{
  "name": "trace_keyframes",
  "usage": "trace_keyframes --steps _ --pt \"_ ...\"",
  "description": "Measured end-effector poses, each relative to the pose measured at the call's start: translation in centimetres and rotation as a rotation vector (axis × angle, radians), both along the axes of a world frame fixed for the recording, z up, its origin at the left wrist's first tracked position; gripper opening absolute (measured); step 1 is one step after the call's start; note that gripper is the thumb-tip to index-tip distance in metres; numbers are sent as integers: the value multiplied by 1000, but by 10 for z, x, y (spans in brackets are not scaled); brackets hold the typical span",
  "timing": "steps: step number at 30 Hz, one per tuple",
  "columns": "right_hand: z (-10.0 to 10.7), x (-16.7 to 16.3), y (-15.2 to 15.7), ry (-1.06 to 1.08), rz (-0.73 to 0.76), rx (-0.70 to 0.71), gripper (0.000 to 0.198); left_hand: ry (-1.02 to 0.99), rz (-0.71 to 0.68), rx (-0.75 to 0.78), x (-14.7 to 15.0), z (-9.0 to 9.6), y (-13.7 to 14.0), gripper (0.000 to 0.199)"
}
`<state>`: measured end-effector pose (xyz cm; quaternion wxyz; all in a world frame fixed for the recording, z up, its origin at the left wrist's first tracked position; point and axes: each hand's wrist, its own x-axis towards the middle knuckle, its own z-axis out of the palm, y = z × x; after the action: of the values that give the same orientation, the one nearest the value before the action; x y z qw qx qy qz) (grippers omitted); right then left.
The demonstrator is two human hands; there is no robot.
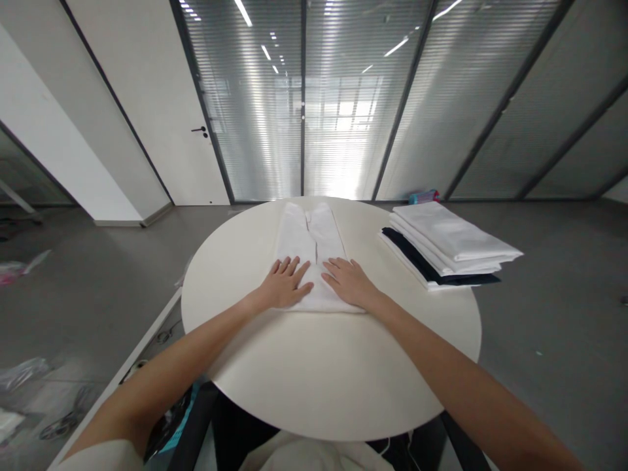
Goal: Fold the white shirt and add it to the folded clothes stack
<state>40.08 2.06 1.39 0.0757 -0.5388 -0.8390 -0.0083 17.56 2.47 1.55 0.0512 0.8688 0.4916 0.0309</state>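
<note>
A white folded garment (314,245), which looks like a pair of trousers or a shirt, lies flat on the round white table (338,373). Its two long parts point away from me, with a narrow dark gap between them. My left hand (286,282) rests palm down on its near left part, fingers spread. On the near right part lies my right hand (349,281), also flat with fingers apart. Neither hand grips the cloth. The near folded edge runs just below both hands.
At the table's right edge stands a stack of folded white cloths (451,232) with a dark navy cloth (426,261) low in it, partly overhanging. Behind the table is a glass partition (338,98). Plastic wrapping (24,374) and cables lie on the floor at left.
</note>
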Motion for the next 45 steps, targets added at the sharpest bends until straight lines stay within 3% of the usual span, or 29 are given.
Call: trace_keyframes --steps 9,17,21,25,29,35,38,41,45 --pt "15 20 0 29 -198 -3 37 -12 3 10 0 -4 2 71" --pt "13 21 9 91 -162 -17 17 -36 16 -5 0 0 1 70" --pt "15 16 7 57 -186 14 15 -113 9 178 -1 8 -10 61" --pt "14 12 3 32 -202 37 15 -171 -82 399 6 15 -32 47" --pt "11 9 1 15 -219 53 19 -104 -186 334 15 9 -49 61" --pt "16 9 0 41 -258 41 22 -45 -259 194 14 -4 -46 90" --pt "23 5 -7 101 -263 136 25 -33 -263 160 14 -2 -45 97" --pt "25 -9 -18 221 -166 222 32 -26 -263 141 15 0 -46 100" --pt "12 -29 -31 264 -21 79 50 -41 -305 125 14 0 -42 100"
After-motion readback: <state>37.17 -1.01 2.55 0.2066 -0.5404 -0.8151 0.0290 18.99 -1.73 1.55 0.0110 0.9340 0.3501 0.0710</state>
